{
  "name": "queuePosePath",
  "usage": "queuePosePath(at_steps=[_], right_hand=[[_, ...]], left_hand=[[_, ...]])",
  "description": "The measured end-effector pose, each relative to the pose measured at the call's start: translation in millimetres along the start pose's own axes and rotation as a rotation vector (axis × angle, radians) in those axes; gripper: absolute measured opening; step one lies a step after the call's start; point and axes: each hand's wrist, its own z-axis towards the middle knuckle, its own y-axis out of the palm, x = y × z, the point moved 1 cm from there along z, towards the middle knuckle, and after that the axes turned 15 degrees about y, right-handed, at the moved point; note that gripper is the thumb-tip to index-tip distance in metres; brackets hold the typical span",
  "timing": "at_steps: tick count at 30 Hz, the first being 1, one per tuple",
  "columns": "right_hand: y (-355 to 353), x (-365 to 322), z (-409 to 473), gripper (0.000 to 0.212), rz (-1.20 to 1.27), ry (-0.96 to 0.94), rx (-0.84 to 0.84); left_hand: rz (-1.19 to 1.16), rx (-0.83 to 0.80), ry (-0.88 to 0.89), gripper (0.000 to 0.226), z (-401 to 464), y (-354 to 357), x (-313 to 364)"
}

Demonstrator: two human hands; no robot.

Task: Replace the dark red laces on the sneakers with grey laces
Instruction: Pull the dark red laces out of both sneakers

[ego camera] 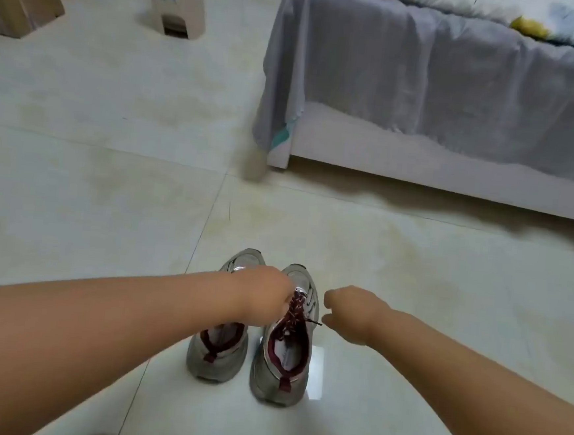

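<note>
The left hand (265, 296) seems to pinch the dark red lace (292, 312) over the right sneaker (286, 341). The right hand (347, 311), beside that sneaker, has curled fingers, perhaps holding the lace tip. A hard pull could snag the lace or tip the sneaker.

Pale tiled floor (91, 202), pair of grey sneakers (251, 351) side by side at lower centre, beige pedal bin (175, 2) at top, cardboard box (17, 0) upper left, bed frame (420, 166) upper right

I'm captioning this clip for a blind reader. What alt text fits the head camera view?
Two bare hands reach down to a pair of grey sneakers on a tiled floor: the left hand is at the dark red laces of the right-side shoe, the right hand curled beside it. A bed with a grey sheet stands behind.
</note>
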Motion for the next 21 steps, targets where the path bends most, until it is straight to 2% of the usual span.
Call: queuePosePath(at_steps=[5,9,11,13,16,18,19,21], right_hand=[[41,-12,20,0.028,0.118,0.022,0.019],[64,-20,32,0.016,0.285,0.05,0.089],[70,-19,35,0.013,0.357,0.072,0.138],[69,-14,37,0.021,0.579,0.133,0.164],[60,-7,42,0.032,0.904,0.192,0.085],[55,-8,45,0.023,0.894,0.187,0.015],[54,-10,45,0.017,0.836,0.179,-0.015],[56,-17,43,0.02,0.629,0.147,-0.011]], left_hand=[[-0.006,0.091,-0.038,0.01,32,41,-7],[-0.216,0.292,-0.08,0.032,47,82,-22],[-0.32,0.384,-0.112,0.034,48,95,-27],[-0.394,0.457,-0.136,0.036,47,101,-31],[-0.444,0.515,-0.138,0.035,43,107,-35],[-0.453,0.543,-0.138,0.035,41,110,-33],[-0.444,0.553,-0.138,0.036,41,111,-32],[-0.418,0.556,-0.136,0.036,41,114,-30]])
